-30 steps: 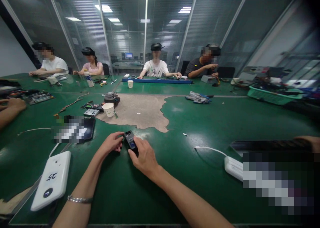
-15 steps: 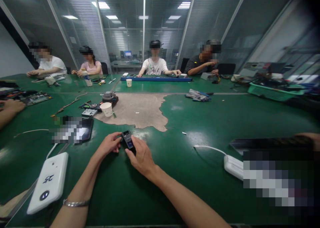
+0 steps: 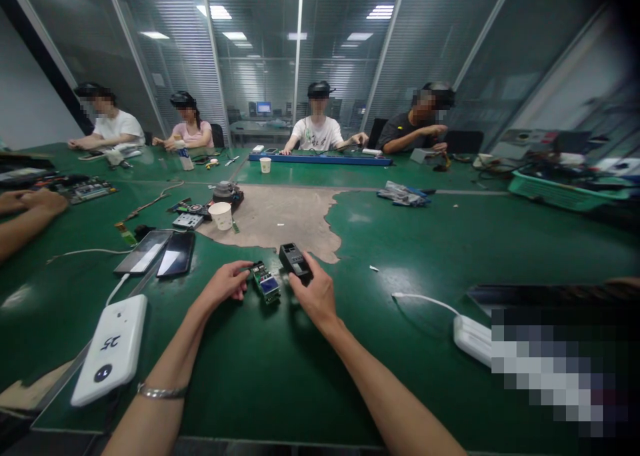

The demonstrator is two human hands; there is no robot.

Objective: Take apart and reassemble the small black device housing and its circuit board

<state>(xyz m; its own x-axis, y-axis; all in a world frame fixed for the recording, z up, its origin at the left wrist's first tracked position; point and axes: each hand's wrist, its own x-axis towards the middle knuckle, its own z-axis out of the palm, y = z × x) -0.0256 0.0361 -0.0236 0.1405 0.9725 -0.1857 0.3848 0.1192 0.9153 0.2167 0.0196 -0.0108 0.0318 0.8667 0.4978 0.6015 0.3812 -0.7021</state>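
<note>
My left hand (image 3: 231,283) grips the upper left edge of a small green circuit board (image 3: 261,274) with its fingertips. A little blue screen sits on the lower part of this board. Close by on the right, a black plastic housing (image 3: 291,257) with cut-out openings is tilted in my right hand (image 3: 317,295), thumb on the near side and fingers along its right side. A narrow gap separates the housing from the board. Both pieces are above the green table (image 3: 300,389), in front of its bare brown patch (image 3: 280,209).
A white power bank (image 3: 113,349) and two phones lie to the left. A paper cup (image 3: 221,216) stands by loose electronic parts. Gloves (image 3: 404,194), a white cable (image 3: 425,297) and a green basket (image 3: 565,193) are on the right. Several people sit around the table.
The black housing has come away from the circuit board that was inside it. My right hand has moved right with the housing, while the board stays at my left hand.
</note>
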